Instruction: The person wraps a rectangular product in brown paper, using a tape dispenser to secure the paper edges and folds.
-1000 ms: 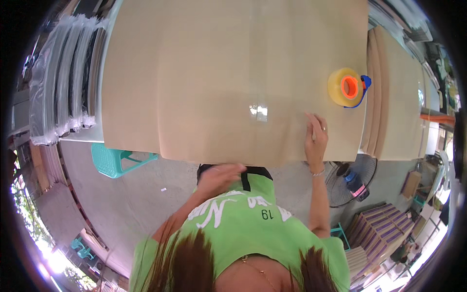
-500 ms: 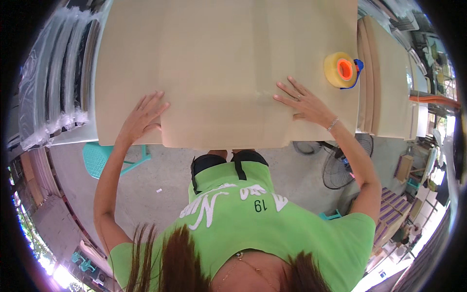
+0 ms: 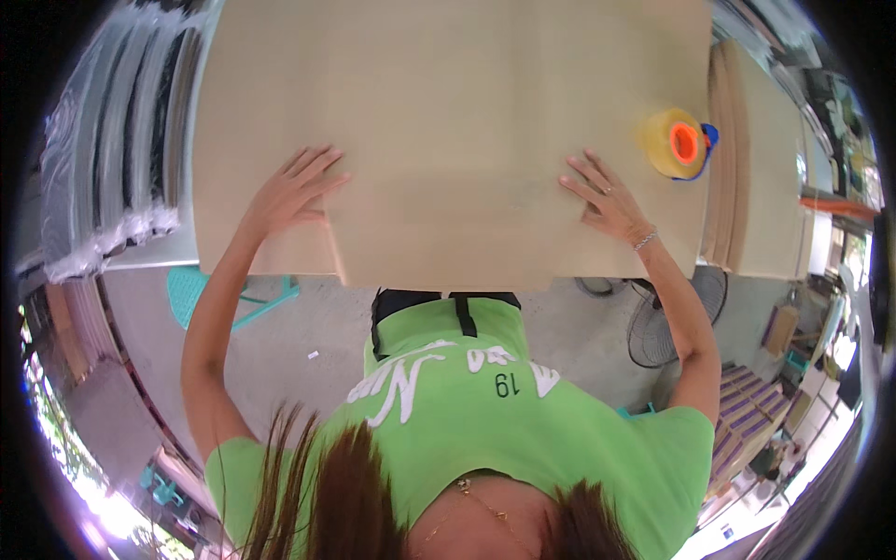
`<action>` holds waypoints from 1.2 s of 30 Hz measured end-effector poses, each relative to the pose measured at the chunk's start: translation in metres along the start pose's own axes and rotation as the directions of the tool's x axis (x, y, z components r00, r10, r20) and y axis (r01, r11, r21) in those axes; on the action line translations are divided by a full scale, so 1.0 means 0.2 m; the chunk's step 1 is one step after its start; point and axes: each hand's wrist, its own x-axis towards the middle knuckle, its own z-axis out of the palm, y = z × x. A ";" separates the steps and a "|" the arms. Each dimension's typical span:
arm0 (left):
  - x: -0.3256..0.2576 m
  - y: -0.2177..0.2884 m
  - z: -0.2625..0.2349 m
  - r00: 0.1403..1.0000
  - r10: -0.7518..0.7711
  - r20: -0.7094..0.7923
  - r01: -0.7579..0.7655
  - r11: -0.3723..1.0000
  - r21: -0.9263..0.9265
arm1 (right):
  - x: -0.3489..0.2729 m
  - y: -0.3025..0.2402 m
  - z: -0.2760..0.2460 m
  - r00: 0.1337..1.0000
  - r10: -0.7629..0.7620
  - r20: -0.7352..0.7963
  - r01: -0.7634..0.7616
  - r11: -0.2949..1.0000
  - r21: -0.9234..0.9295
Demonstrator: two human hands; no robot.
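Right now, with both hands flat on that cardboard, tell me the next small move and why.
Probably press the folded flap down and run both palms outward to crease it. The left hand and right hand lie flat at its two ends, fingers spread, and the tape roll sits untouched beside the right hand.

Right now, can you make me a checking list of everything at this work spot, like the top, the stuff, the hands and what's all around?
Surface: tan cardboard sheets cover the whole top.
Job's things: a folded cardboard flap at the near edge, under both hands.
Clutter: a yellow tape roll with an orange core, on a blue holder, far right.
Grips: left hand flat, fingers spread, on the flap's left corner; right hand flat on its right side. Neither holds anything.
Cables: nothing seen.
Surroundings: cardboard stack to the right, wrapped bundles to the left, teal stool and floor fan on the concrete floor.
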 end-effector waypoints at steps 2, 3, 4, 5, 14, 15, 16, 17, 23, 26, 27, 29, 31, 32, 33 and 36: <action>0.09 -0.04 0.03 0.994 0.078 -0.072 -0.072 0.995 0.076 | -0.01 0.07 0.03 0.997 -0.059 -0.040 0.058 0.998 -0.039; 0.12 -0.06 0.05 0.987 0.121 -0.104 -0.109 0.987 0.119 | 0.00 0.09 0.06 0.994 -0.087 -0.064 0.083 0.995 -0.061; 0.15 -0.08 0.06 0.978 0.136 -0.155 -0.119 0.986 0.116 | 0.02 0.09 0.09 0.991 -0.082 -0.104 0.077 0.996 -0.053; 0.16 -0.08 0.08 0.967 0.148 -0.209 -0.127 0.986 0.111 | 0.03 0.09 0.12 0.987 -0.079 -0.139 0.073 0.996 -0.046; 0.14 0.46 0.34 0.558 -0.716 -0.419 0.665 0.688 -0.291 | 0.10 -0.38 0.28 0.620 0.619 -0.483 -0.580 0.776 0.249; 0.14 0.56 0.39 0.499 -0.778 -0.383 0.775 0.598 -0.204 | 0.07 -0.43 0.31 0.555 0.693 -0.460 -0.652 0.706 0.278; 0.14 0.66 0.44 0.436 -0.825 -0.360 0.748 0.555 -0.365 | 0.04 -0.49 0.39 0.451 0.759 -0.470 -0.680 0.633 0.370; 0.13 0.74 0.48 0.378 -0.867 -0.325 0.694 0.497 -0.520 | 0.00 -0.54 0.44 0.341 0.815 -0.468 -0.697 0.553 0.457; -0.18 0.65 0.52 0.884 -0.425 -0.197 0.359 0.884 -0.299 | -0.22 -0.45 0.36 0.932 0.326 -0.155 -0.281 0.925 0.257; -0.09 0.41 0.29 0.994 -0.090 -0.061 0.066 0.948 -0.312 | -0.16 -0.23 0.22 0.974 0.048 0.220 -0.108 0.957 0.270; -0.07 0.33 0.26 1.000 -0.005 0.021 0.011 0.944 -0.329 | -0.11 -0.18 0.20 0.967 -0.056 0.248 -0.011 0.966 0.260; -0.02 0.21 0.24 0.967 0.184 0.175 -0.105 0.917 -0.385 | -0.04 -0.12 0.16 0.918 -0.245 0.310 0.171 0.954 0.248; 0.00 0.19 0.19 0.959 0.233 0.160 -0.159 0.913 -0.376 | 0.06 -0.13 0.13 0.902 -0.220 0.372 0.114 0.952 0.285; 0.01 0.18 0.17 0.953 0.260 0.156 -0.188 0.910 -0.370 | 0.10 -0.16 0.13 0.893 -0.206 0.400 0.083 0.949 0.304; 0.00 0.18 0.18 0.958 0.239 0.159 -0.166 0.912 -0.375 | 0.14 -0.19 0.14 0.892 -0.196 0.408 0.054 0.941 0.334; -0.01 0.21 0.22 0.975 0.187 0.123 -0.131 0.922 -0.364 | 0.20 -0.23 0.19 0.899 -0.225 0.375 0.054 0.908 0.416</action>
